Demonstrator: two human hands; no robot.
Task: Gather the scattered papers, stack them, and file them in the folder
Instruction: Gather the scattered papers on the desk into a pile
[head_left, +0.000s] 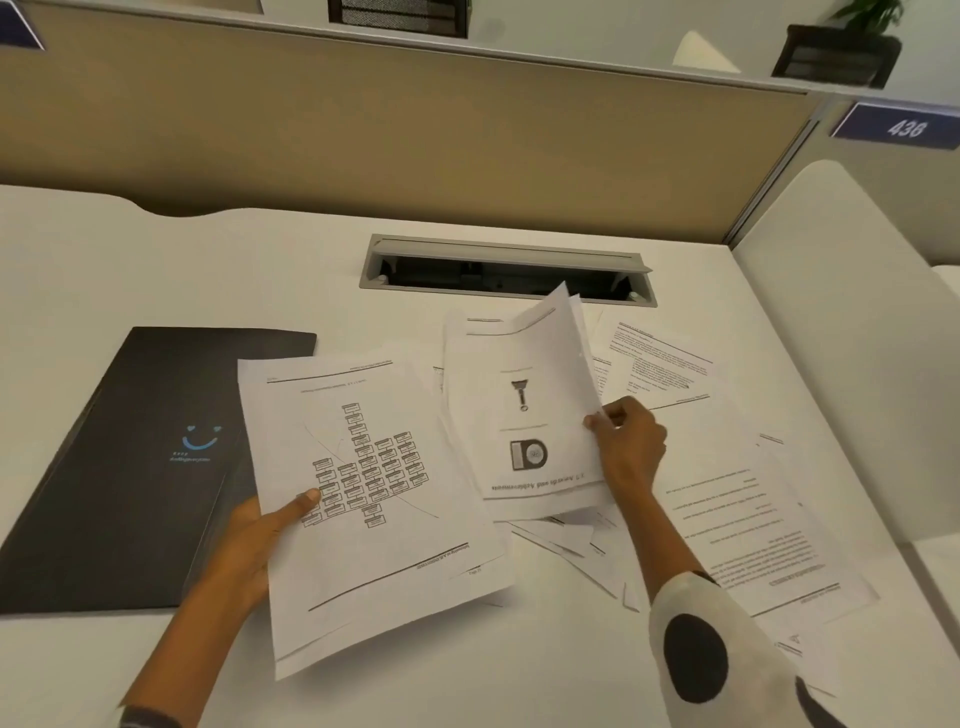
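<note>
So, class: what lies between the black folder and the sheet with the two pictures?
In the head view, the flowchart sheet, held by the left hand, lies between the folder and the picture sheet.

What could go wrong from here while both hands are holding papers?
1. The right hand pinches only one edge of the picture sheets; a page underneath might slip out.
2. The left hand holds the flowchart stack by its side, so it may sag or fan.
3. The black folder lies closed; opening it needs a free hand.
</note>
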